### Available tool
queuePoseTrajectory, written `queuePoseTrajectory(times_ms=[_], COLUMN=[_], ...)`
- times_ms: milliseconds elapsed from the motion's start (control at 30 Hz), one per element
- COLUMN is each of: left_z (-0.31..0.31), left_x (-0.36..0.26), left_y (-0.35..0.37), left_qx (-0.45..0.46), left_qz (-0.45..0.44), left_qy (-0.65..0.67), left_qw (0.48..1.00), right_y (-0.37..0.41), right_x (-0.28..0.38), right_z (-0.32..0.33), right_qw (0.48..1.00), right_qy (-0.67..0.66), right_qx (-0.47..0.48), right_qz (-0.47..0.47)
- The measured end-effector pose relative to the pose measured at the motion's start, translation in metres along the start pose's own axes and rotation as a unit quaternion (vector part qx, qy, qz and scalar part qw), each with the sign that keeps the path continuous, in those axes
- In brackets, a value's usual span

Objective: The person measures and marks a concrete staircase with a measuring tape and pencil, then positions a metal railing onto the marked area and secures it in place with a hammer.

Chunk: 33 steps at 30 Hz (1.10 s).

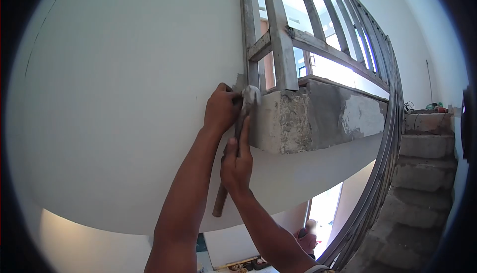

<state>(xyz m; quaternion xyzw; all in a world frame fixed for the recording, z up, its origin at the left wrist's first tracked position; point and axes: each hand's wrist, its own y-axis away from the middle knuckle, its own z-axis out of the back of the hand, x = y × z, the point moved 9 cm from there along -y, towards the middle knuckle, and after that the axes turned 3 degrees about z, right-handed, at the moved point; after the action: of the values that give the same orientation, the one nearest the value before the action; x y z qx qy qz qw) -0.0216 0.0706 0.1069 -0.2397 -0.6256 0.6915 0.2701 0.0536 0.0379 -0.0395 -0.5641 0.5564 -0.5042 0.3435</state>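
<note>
My right hand (pixel 237 166) is closed round the handle of a hammer (pixel 220 201), its index finger stretched up along the shaft. The whitish hammer head (pixel 251 95) is slightly blurred, beside the corner where the wall meets the concrete ledge (pixel 294 119). My left hand (pixel 221 108) is raised against the white wall (pixel 124 99), left of the hammer head, with its fingers bent in a pinch. What those fingers hold is hidden. Just above stands the foot of a grey metal railing (pixel 285 69).
Rough concrete stairs (pixel 422 176) climb at the right, beside the sloping handrail (pixel 385 173). Cables and small tools (pixel 439 109) lie on the upper landing. Far below, a person (pixel 307 238) is near a bright doorway, and assorted items (pixel 243 264) lie lower down.
</note>
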Motion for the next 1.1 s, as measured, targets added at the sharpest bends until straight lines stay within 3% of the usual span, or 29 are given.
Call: queuePoseTrajectory(times_ms=[67,200,267,367,500,567,600,667,767,867,900,967,1000,1067,1100], left_z=[0.000,0.000,0.008,0.019,0.017,0.013,0.014,0.014,0.018,0.015,0.008,0.010,0.019,0.013,0.014], left_x=[0.002,0.001,0.005,0.007,0.016,0.026,0.024,0.027,0.019,0.018,0.030,0.030,0.013,0.022,0.019], left_y=[-0.002,-0.003,-0.003,0.001,-0.004,-0.002,-0.003,-0.001,0.003,-0.001,-0.006,-0.012,-0.010,0.002,0.003], left_qx=[0.005,0.012,-0.019,-0.031,-0.024,0.004,0.007,0.008,0.011,0.015,0.019,-0.021,-0.033,0.020,0.010], left_qz=[0.016,-0.007,0.024,0.046,0.038,0.125,0.124,0.149,0.170,0.154,0.149,0.014,-0.029,0.191,0.194], left_qy=[0.016,0.008,0.118,0.167,0.224,0.363,0.362,0.390,0.381,0.377,0.376,0.348,0.337,0.363,0.369], left_qw=[1.000,1.000,0.993,0.984,0.973,0.924,0.924,0.909,0.909,0.913,0.914,0.937,0.940,0.912,0.909], right_y=[0.002,0.011,0.003,-0.009,0.011,0.017,0.017,0.007,-0.014,-0.004,0.002,0.008,0.004,-0.003,-0.010], right_x=[-0.001,0.006,0.004,-0.023,-0.006,0.003,0.010,0.013,0.009,0.008,0.022,0.032,0.024,0.007,-0.007], right_z=[-0.003,0.005,0.002,-0.011,-0.003,0.001,0.003,0.004,0.006,0.006,0.010,0.013,0.012,0.009,0.007], right_qw=[0.999,0.996,0.994,0.998,0.997,0.992,0.989,0.985,0.986,0.996,0.995,0.986,0.989,0.993,0.994], right_qy=[-0.044,-0.029,-0.019,-0.027,0.013,0.027,0.033,0.040,0.123,0.055,0.072,0.088,0.071,0.058,0.079], right_qx=[0.005,-0.027,-0.025,0.028,-0.002,-0.020,-0.025,-0.030,-0.027,0.064,0.042,0.018,0.031,0.042,0.031], right_qz=[-0.027,0.074,0.102,-0.040,0.069,0.120,0.145,0.165,0.110,-0.038,0.055,0.141,0.122,0.096,0.063])
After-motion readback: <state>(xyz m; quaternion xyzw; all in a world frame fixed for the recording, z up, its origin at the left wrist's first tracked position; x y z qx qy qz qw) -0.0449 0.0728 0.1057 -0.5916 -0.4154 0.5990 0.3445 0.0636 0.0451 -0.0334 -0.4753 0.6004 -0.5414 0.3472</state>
